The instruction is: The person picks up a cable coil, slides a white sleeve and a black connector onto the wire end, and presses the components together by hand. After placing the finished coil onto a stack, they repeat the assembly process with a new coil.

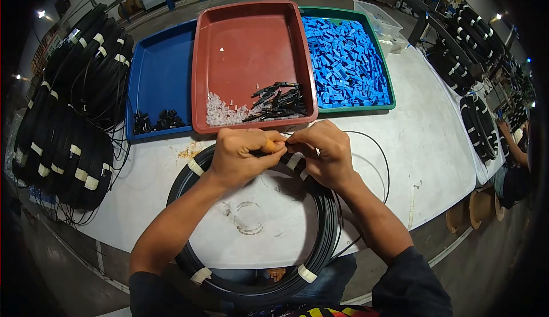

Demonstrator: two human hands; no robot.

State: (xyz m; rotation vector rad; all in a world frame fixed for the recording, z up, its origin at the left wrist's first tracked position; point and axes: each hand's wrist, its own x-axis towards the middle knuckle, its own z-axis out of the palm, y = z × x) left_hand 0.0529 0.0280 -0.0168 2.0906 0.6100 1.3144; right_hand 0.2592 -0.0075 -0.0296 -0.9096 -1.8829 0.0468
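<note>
My left hand (243,152) and my right hand (327,152) meet fingertip to fingertip above the far side of a coil of black cable (326,214). Both are closed in a pinch. A thin loose length of the black cable (388,171) curves from the coil around to my right hand, which grips its end. Only a tiny dark bit shows between the fingertips; what my left fingers pinch is mostly hidden. Orange tape wraps a finger of my left hand. Pale tape bands (307,273) bind the coil, which overhangs the table's near edge.
Behind my hands stand a red tray (251,36) with clear and black small parts, a blue tray (157,59) with black pieces, and a green tray (354,110) full of blue clips. Cable coils (63,151) are stacked at left. Another person's arm (513,145) shows far right.
</note>
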